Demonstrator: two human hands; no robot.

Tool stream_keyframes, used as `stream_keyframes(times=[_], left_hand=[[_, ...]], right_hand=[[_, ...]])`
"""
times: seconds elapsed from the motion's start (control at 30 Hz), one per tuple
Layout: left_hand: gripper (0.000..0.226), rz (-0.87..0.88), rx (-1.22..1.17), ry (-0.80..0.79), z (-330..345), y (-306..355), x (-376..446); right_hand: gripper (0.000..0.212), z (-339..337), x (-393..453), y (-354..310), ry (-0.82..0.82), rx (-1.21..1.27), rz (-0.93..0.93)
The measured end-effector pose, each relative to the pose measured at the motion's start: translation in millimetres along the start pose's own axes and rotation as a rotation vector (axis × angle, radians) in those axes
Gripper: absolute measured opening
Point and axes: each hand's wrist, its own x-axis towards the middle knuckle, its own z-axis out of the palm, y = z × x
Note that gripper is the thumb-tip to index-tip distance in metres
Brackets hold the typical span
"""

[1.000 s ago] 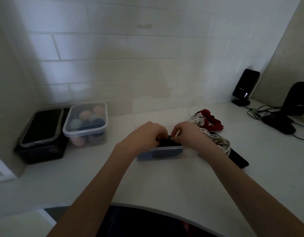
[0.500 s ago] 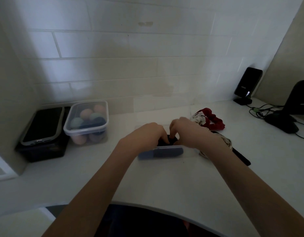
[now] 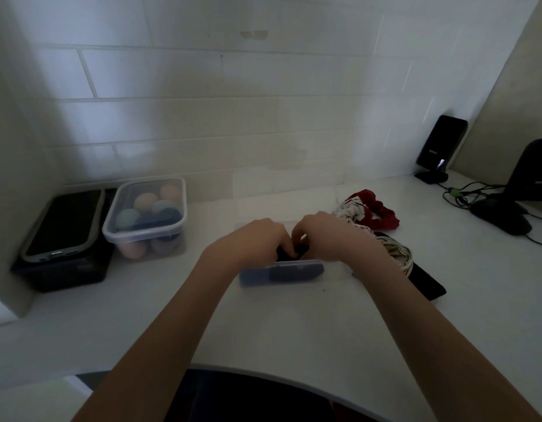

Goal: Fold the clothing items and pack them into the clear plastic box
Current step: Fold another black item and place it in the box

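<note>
A small clear plastic box (image 3: 327, 274) stands on the white counter in front of me, with blue and dark folded items showing through its front wall. Both hands are over its top. My left hand (image 3: 254, 239) and my right hand (image 3: 327, 233) pinch a small black clothing item (image 3: 294, 254) between their fingertips, pressed down at the box's opening. Most of that item is hidden by my fingers. To the right lie a white patterned garment (image 3: 394, 248), a red one (image 3: 379, 208) and a black one (image 3: 428, 284).
A lidded clear tub (image 3: 145, 220) of coloured balls sits at the back left, beside a phone (image 3: 62, 223) lying on a black box. At the far right stand a black device (image 3: 440, 147), a dark stand (image 3: 513, 202) and loose cables. The counter's curved front edge is near me.
My hands have drawn closer together over the box, and the black item sits lower between my fingers. The view has shifted slightly.
</note>
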Motion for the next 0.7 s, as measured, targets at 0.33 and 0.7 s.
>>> stream_keyframes(times=[0.33, 0.7], left_hand=[[0.031, -0.051, -0.349, 0.303, 3, -4, -15], [0.034, -0.063, -0.543, 0.580, 2, 7, -27]], right_hand=[[0.030, 0, -13, 20, 0.031, 0.342, 0.025], [0.037, -9, -58, 73, 0.720, 0.470, 0.250]])
